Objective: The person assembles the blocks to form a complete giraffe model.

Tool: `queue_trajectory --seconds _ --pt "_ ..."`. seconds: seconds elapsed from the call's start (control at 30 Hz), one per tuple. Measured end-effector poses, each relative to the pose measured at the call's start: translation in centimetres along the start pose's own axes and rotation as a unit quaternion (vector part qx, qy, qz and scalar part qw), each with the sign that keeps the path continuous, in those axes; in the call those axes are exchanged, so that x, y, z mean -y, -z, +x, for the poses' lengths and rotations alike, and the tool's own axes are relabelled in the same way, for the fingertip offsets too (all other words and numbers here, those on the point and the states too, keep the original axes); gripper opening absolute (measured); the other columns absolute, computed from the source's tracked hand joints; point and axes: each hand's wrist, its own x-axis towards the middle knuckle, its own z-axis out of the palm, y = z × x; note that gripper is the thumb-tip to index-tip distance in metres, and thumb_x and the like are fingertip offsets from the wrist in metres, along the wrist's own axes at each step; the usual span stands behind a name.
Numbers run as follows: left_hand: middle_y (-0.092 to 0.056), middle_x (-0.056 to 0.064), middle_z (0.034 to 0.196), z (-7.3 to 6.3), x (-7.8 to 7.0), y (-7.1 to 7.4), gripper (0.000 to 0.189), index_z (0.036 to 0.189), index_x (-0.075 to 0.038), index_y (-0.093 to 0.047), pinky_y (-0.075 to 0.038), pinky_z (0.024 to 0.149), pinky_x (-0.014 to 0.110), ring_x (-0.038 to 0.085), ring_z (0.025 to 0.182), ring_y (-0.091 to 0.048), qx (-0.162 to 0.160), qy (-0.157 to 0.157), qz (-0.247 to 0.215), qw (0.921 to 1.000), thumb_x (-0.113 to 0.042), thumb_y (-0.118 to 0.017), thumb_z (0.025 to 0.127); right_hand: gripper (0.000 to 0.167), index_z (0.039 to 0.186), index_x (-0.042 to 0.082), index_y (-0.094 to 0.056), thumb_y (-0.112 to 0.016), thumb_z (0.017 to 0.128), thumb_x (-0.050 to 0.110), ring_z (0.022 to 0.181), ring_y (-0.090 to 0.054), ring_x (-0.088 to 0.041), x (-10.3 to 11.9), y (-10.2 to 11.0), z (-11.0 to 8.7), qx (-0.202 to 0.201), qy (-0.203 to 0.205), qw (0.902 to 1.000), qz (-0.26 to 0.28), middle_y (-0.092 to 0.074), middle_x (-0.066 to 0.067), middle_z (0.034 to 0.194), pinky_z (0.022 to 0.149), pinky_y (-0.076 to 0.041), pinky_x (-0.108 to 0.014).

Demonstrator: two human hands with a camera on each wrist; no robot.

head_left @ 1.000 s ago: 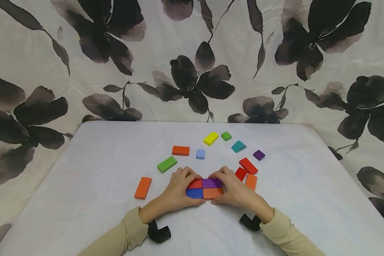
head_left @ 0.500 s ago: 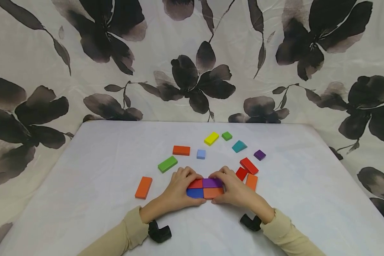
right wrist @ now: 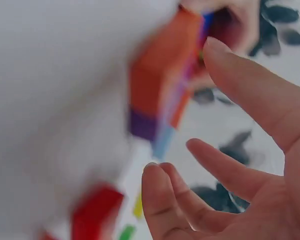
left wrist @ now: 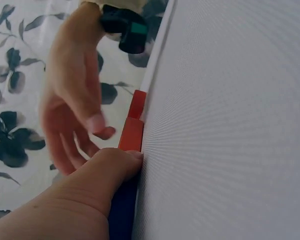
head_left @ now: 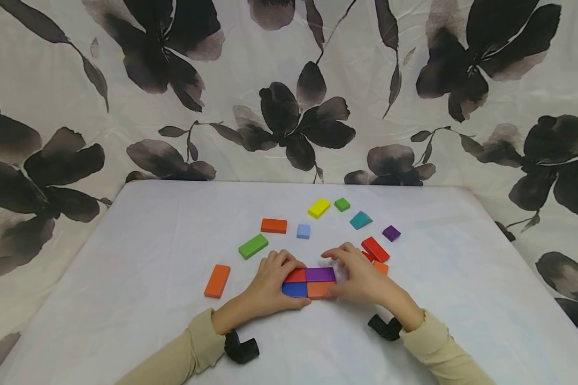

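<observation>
Four flat blocks form a rectangle on the white table: red (head_left: 296, 275) and purple (head_left: 320, 274) behind, blue (head_left: 295, 290) and orange (head_left: 318, 290) in front. Around its left end my left hand (head_left: 270, 286) holds the red and blue blocks, thumb along the front and fingers at the back. My right hand (head_left: 361, 272) is at the right end, fingers spread and gripping nothing. In the right wrist view, the right thumb (right wrist: 240, 75) and fingers stand apart, with the blurred orange block (right wrist: 165, 55) beyond them.
Behind lie loose blocks: orange (head_left: 274, 225), green (head_left: 253, 246), light blue (head_left: 303, 231), yellow (head_left: 319, 208), small green (head_left: 342, 204), teal (head_left: 361, 220) and purple (head_left: 392, 233). A red block (head_left: 375, 248) lies beyond my right hand, another orange block (head_left: 217, 281) at left.
My right hand has let go of the rectangle's right end and shifted slightly right, its fingers opening. The left hand keeps its hold, and the blocks stay put.
</observation>
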Motion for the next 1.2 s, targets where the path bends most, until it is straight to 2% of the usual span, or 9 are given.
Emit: queue_trajectory --seconds 0.2,0.33,0.43,0.53,0.7,0.8,0.97,1.2 --pt "-0.048 -0.003 0.111 -0.1 0.0 0.1 0.056 0.121 -0.019 -0.063 -0.033 0.084 0.037 0.015 0.103 -0.039 -0.004 0.000 -0.003 1.0000 -0.043 -0.083 0.074 0.051 0.131 0.002 -0.059 -0.078 0.086 0.015 0.107 -0.054 -0.035 -1.8 4.0 0.2 -0.063 -0.003 0.9979 -0.012 -0.056 -0.019 0.121 0.081 -0.053 -0.042" --pt "-0.048 -0.003 0.111 -0.1 0.1 0.0 0.056 0.121 -0.019 -0.063 -0.033 0.084 0.037 0.014 0.103 -0.039 -0.006 -0.001 -0.005 1.0000 -0.043 -0.083 0.074 0.042 0.129 -0.001 -0.059 -0.070 0.089 0.006 0.107 -0.055 -0.038 -4.1 6.1 0.3 -0.083 0.000 0.9964 -0.017 -0.057 -0.022 0.123 0.083 -0.054 -0.045" --pt "-0.048 -0.003 0.111 -0.1 0.1 0.0 0.056 0.121 -0.019 -0.062 -0.033 0.084 0.037 0.014 0.103 -0.039 -0.004 -0.001 -0.006 1.0000 -0.043 -0.083 0.074 0.043 0.129 -0.002 -0.058 -0.067 0.087 -0.002 0.113 -0.055 -0.043 -5.9 7.2 0.2 -0.067 0.024 0.9975 -0.008 -0.057 -0.023 0.128 0.089 -0.052 -0.051" --pt "-0.048 -0.004 0.111 -0.1 0.2 -0.1 0.057 0.122 -0.019 -0.062 -0.033 0.084 0.037 0.014 0.104 -0.039 -0.002 0.000 -0.005 1.0000 -0.043 -0.083 0.075 0.051 0.133 -0.002 -0.056 -0.063 0.083 -0.009 0.122 -0.050 -0.045 -7.4 7.6 0.1 -0.027 0.046 0.9986 -0.003 -0.053 -0.023 0.135 0.095 -0.047 -0.056" --pt "-0.047 -0.004 0.111 -0.2 0.2 0.1 0.057 0.121 -0.019 -0.062 -0.033 0.084 0.037 0.014 0.103 -0.039 -0.001 0.001 -0.005 1.0000 -0.044 -0.083 0.075 0.065 0.140 -0.001 -0.050 -0.056 0.077 -0.018 0.131 -0.040 -0.047 -8.9 7.7 0.2 0.044 0.057 0.9974 -0.003 -0.044 -0.023 0.147 0.099 -0.043 -0.059" --pt "-0.047 -0.004 0.111 -0.2 0.2 0.1 0.057 0.121 -0.019 -0.062 -0.033 0.084 0.037 0.014 0.103 -0.039 0.000 0.003 -0.005 1.0000 -0.044 -0.083 0.075 0.070 0.141 -0.001 -0.050 -0.052 0.073 -0.021 0.132 -0.039 -0.048 -9.3 7.6 0.2 0.066 0.054 0.9964 0.001 -0.043 -0.024 0.148 0.099 -0.042 -0.060" --pt "-0.047 -0.003 0.111 -0.2 0.2 0.1 0.057 0.121 -0.019 -0.062 -0.033 0.084 0.037 0.014 0.103 -0.039 0.001 0.003 -0.008 1.0000 -0.044 -0.083 0.075 0.069 0.139 0.000 -0.052 -0.050 0.074 -0.022 0.128 -0.043 -0.046 -9.7 7.3 0.3 0.062 0.050 0.9968 0.003 -0.048 -0.023 0.143 0.098 -0.044 -0.059" --pt "-0.047 -0.003 0.112 -0.1 0.2 0.0 0.058 0.122 -0.019 -0.062 -0.033 0.085 0.037 0.014 0.105 -0.039 0.003 0.002 -0.002 1.0000 -0.045 -0.083 0.075 0.059 0.135 0.001 -0.055 -0.057 0.079 -0.019 0.121 -0.049 -0.043 -10.0 7.1 0.5 0.039 0.051 0.9979 -0.011 -0.054 -0.021 0.135 0.095 -0.048 -0.055"
